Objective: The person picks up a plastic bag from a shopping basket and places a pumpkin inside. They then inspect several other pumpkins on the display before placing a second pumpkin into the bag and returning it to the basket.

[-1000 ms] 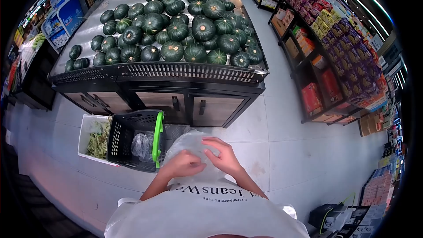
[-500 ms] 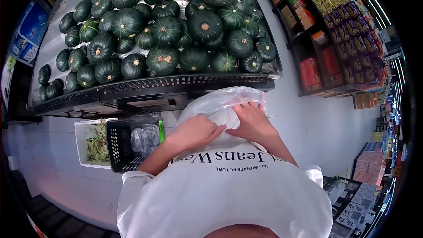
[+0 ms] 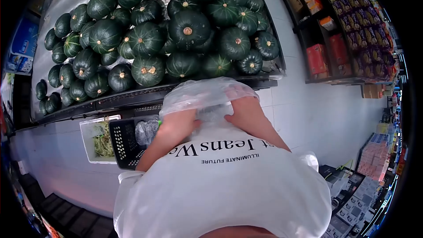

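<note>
A thin clear plastic bag (image 3: 210, 91) spreads across both hands in front of my chest, below the front edge of the produce stand. My left hand (image 3: 181, 121) reaches up under the film on the left, its thumb showing and its fingers blurred behind the plastic. On the right, my right hand (image 3: 244, 104) holds the other side of the bag. Its fingers show faintly through the film, with the thumb apart below. Between the hands, the bag is stretched wide. Just beyond it, dark green squashes (image 3: 183, 64) are heaped on the stand.
The stand's black front rail (image 3: 132, 96) runs close past the bag. Below left are a white foam box (image 3: 99, 150) with leafy scraps and a black crate (image 3: 125, 143) holding crumpled plastic. Shelves of packaged goods (image 3: 359, 22) stand at the right, across a tiled floor (image 3: 299, 119).
My hands have moved apart under the bag's film, and the bag now spreads wider over them. My view has shifted, bringing the squashes closer.
</note>
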Available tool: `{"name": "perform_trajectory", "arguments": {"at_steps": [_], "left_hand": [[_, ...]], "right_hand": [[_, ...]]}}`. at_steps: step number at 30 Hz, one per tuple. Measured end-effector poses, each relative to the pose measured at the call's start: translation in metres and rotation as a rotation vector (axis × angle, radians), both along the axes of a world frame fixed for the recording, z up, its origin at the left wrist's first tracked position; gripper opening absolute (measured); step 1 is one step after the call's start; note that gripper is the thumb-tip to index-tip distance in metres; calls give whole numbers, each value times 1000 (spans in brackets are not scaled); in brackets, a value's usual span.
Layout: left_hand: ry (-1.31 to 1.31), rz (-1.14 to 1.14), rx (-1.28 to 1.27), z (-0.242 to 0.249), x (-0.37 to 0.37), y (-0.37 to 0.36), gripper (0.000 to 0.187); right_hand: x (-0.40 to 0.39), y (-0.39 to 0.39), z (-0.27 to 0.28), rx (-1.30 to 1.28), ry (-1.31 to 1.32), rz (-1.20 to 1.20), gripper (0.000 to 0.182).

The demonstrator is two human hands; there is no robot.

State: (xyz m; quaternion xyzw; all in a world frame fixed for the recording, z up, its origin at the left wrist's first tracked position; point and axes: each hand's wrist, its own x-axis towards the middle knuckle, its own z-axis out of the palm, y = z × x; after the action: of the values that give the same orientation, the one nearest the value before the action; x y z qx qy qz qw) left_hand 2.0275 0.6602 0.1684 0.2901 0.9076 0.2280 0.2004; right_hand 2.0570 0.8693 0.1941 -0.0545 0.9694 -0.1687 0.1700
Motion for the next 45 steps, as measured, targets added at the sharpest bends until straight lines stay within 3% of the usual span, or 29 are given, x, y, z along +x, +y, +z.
{"name": "perform_trajectory", "arguments": {"at_steps": [1,6,12,13,16,18,22,25,28,32,33,36,38,41,44,45], "left_hand": [[-107,19,-49,0,-5,0,78],[63,-16,9,7,-13,1,77],[149,-139,190,26,-40,27,68],[151,-158,207,33,-43,34,66],[204,-188,256,47,-51,50,61],[230,-177,308,52,-56,60,57],[-169,-94,285,71,-77,73,54],[-384,37,336,41,-105,75,51],[-435,19,447,25,-113,72,49],[-496,30,547,54,-110,71,39],[-440,-24,683,49,-112,71,38],[-314,108,948,65,-112,86,39],[-121,269,1020,63,-117,103,35],[343,518,970,53,-131,127,33],[522,610,823,44,-141,146,46],[496,592,773,43,-141,151,54]], "right_hand": [[0,-1,-2,6,28,9,70],[-9,6,-3,17,204,9,83],[-21,33,17,-110,227,-91,58],[-23,35,29,-111,131,-144,56],[-27,57,38,-108,297,-94,59],[-33,68,57,-106,175,-169,59],[-50,86,61,-197,230,-148,51],[-69,91,52,-294,122,-124,41],[-94,99,31,-549,-11,-30,34],[-120,115,44,-701,-115,-13,34],[-127,121,44,-773,-67,70,34],[-143,121,52,-1004,-119,18,32],[-153,107,52,-1126,-3,-3,26],[-173,86,23,-1214,234,-108,22],[-195,69,-5,-1102,599,-104,26],[-200,67,-12,-1172,480,-166,29]]}}
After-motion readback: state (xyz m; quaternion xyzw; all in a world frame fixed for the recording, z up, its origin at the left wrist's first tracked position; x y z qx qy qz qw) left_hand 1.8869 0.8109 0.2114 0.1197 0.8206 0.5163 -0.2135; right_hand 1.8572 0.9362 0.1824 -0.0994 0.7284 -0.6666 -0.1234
